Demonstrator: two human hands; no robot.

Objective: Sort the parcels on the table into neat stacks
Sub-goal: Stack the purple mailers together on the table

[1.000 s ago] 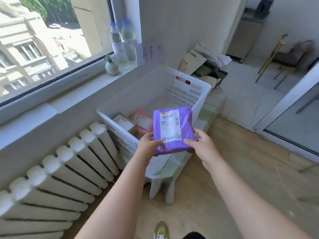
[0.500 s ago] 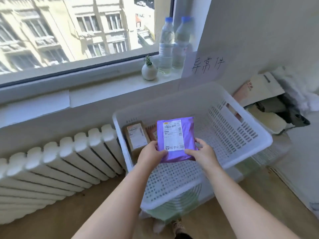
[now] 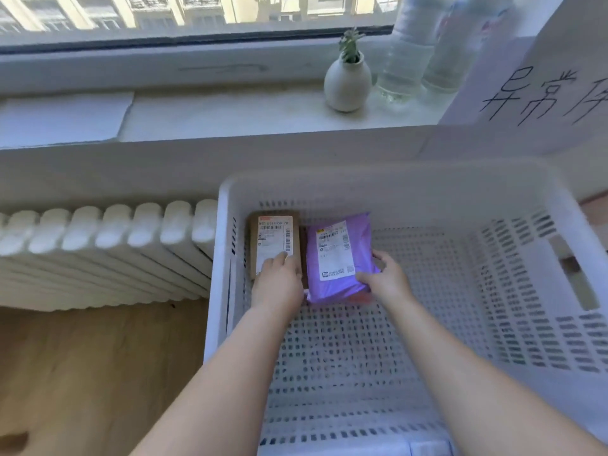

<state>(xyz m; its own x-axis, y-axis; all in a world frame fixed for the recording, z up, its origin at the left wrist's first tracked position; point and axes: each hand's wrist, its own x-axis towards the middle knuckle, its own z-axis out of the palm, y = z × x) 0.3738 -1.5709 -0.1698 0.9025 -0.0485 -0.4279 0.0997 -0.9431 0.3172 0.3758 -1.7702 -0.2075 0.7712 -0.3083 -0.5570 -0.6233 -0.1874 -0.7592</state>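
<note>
Purple parcel (image 3: 339,255): lying flat in the basket (image 3: 394,182), label up, at the far left, just beside the brown box (image 3: 274,238).
Right hand (image 3: 386,279): gripping the parcel's near right corner, thumb on top, fingers curled round the side.
Left hand (image 3: 278,283): fingers straight, resting on the brown box, holding nothing.
Under the parcel: a reddish edge peeks out, can't tell what it is.
Sill (image 3: 230,113): vase (image 3: 347,82), two bottles (image 3: 404,60).

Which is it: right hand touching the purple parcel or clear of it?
Touching. Head view: the right hand pinches the purple parcel, thumb on its top face, fingers round its right edge.
</note>
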